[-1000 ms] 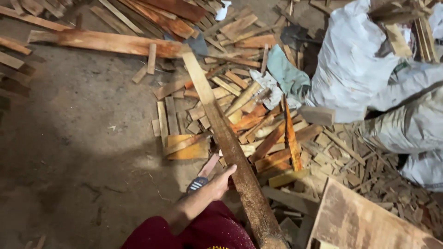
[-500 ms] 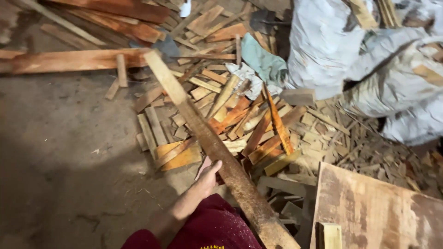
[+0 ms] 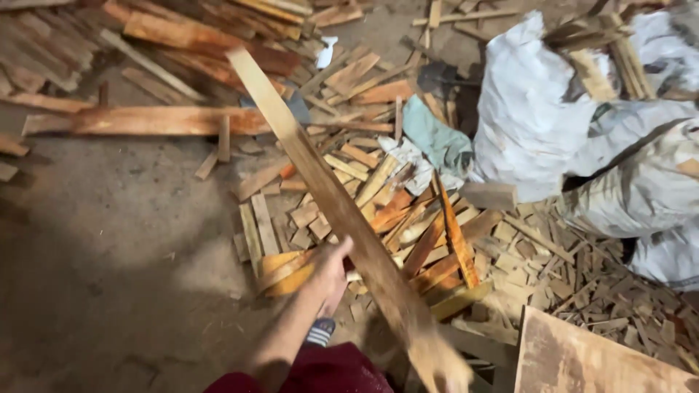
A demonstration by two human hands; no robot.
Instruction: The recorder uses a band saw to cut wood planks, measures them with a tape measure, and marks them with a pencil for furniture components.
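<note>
Lying piled at the upper right of the frame: bulging white woven sacks (image 3: 531,116), crumpled and matte, some stuffed with thin wood strips poking out at the top; no labels readable on them. Resting just left of the sacks, a rumpled teal cloth (image 3: 437,142) among the offcuts.

Running diagonally from the upper middle down to the lower middle of the frame: a long wooden plank (image 3: 328,196), pale, rough-sawn and flat, its near end blurred. Gripping that blurred near end at the bottom of the frame, the right hand (image 3: 444,371), though too smeared to tell how the fingers are closing. Reaching up from the lower centre, the left hand (image 3: 331,273), fingers curling against the plank's left edge about midway along, seemingly holding it.

Covering the floor under and right of the plank: a scatter of short wood offcuts (image 3: 408,225), orange-brown and tan, splintery, lying crosswise. Lying flat at the left, a broad reddish board (image 3: 160,120) on grey dusty concrete floor (image 3: 95,255). Showing at the lower right corner, a worn plywood sheet (image 3: 582,360). Peeking below the left forearm, a striped dark sock (image 3: 319,333) and maroon cloth.
</note>
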